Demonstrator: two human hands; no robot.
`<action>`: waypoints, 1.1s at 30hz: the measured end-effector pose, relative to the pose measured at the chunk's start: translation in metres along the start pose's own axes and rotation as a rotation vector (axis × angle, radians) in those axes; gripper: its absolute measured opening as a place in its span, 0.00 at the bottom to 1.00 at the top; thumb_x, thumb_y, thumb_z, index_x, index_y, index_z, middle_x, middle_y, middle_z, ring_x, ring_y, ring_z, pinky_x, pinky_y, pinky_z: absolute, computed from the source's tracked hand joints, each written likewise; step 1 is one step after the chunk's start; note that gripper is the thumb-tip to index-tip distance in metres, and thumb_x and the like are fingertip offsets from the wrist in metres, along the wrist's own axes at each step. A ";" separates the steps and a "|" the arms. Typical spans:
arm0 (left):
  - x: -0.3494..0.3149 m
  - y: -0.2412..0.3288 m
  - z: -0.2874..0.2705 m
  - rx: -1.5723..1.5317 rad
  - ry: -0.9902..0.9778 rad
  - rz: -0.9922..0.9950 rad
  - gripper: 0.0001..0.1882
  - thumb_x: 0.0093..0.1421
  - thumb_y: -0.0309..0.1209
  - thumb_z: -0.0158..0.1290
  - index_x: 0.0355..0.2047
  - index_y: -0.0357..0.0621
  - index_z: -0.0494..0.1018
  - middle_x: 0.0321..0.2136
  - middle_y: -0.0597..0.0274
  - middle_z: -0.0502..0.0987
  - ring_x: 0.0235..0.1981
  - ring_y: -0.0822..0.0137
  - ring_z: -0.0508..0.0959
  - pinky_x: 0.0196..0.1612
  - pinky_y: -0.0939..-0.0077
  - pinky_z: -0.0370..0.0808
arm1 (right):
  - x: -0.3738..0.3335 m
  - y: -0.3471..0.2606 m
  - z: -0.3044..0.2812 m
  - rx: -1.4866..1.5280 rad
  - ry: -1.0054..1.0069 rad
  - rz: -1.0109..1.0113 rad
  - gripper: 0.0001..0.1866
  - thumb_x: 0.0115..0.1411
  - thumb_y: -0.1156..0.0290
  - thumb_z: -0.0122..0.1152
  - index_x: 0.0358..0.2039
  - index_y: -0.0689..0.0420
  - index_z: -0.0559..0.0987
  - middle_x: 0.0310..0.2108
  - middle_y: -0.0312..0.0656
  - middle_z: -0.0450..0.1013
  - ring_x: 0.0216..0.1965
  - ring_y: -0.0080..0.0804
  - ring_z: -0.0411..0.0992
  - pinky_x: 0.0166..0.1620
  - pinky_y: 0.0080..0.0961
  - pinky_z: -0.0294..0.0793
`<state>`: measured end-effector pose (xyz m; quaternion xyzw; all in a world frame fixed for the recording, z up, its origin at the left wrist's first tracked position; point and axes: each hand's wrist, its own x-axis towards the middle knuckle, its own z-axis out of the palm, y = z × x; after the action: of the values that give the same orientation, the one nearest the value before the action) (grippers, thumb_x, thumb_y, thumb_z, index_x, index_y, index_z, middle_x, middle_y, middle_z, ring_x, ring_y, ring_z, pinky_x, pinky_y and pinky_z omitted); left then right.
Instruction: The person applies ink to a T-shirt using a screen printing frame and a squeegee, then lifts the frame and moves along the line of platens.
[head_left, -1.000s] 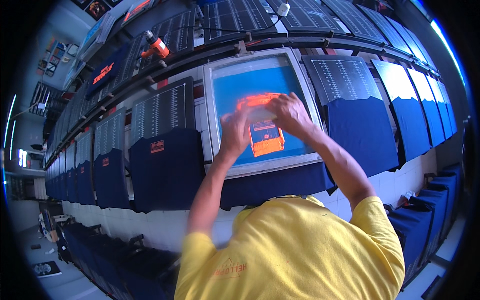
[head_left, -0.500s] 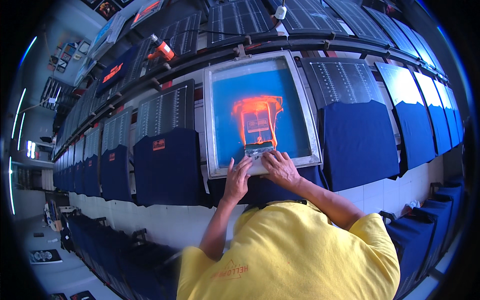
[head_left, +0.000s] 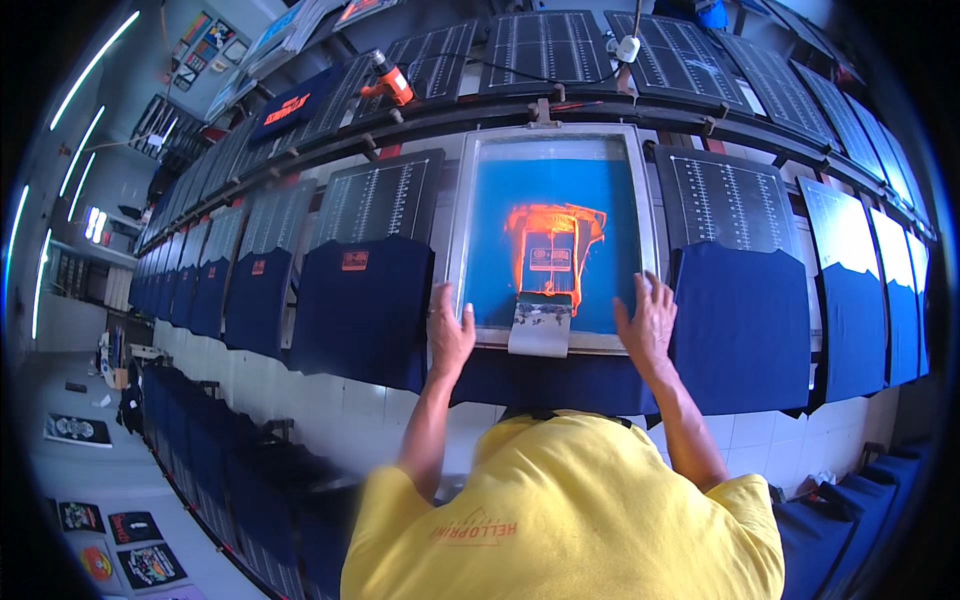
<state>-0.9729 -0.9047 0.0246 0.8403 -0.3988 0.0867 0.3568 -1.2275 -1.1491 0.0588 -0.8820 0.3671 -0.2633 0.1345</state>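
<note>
The middle navy shirt (head_left: 570, 382) is largely hidden by the screen frame (head_left: 465, 232).
The blue mesh (head_left: 610, 250) beneath the squeegee (head_left: 540, 325) is covered. The yellow shirt (head_left: 570, 510) is cut off by the view's lower edge, and its left sleeve (head_left: 385, 505) is blurred. Whether the frame is touched by the left hand (head_left: 451, 335) cannot be told. The print (head_left: 212, 272) on a far shirt (head_left: 208, 302) is too small to be read.

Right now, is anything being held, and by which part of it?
The left hand and right hand are at the lower sides of the frame; whether they grip it cannot be told. Neither holds the squeegee.
</note>
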 end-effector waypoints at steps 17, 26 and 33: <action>0.053 -0.057 0.008 -0.057 -0.210 -0.230 0.29 0.48 0.31 0.66 0.48 0.24 0.75 0.56 0.40 0.74 0.60 0.46 0.73 0.63 0.63 0.69 | 0.017 0.033 0.040 0.067 -0.106 0.502 0.33 0.57 0.63 0.66 0.60 0.61 0.67 0.53 0.52 0.67 0.57 0.52 0.64 0.59 0.45 0.66; 0.054 -0.046 0.001 -0.159 -0.077 -0.228 0.27 0.46 0.27 0.66 0.47 0.26 0.76 0.50 0.42 0.78 0.52 0.49 0.79 0.57 0.63 0.73 | 0.023 0.043 0.017 0.178 -0.118 0.470 0.27 0.57 0.68 0.62 0.56 0.63 0.69 0.51 0.54 0.66 0.56 0.55 0.64 0.59 0.44 0.67; 0.024 0.041 0.009 -0.087 -0.047 -0.261 0.23 0.50 0.21 0.63 0.48 0.26 0.76 0.53 0.44 0.77 0.53 0.55 0.79 0.56 0.66 0.73 | 0.018 0.093 -0.047 0.225 -0.086 0.448 0.27 0.56 0.70 0.63 0.56 0.61 0.70 0.50 0.53 0.66 0.56 0.54 0.64 0.58 0.43 0.68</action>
<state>-0.9878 -0.9426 0.0505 0.8706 -0.2975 0.0024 0.3919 -1.2972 -1.2289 0.0638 -0.7683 0.5158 -0.2285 0.3024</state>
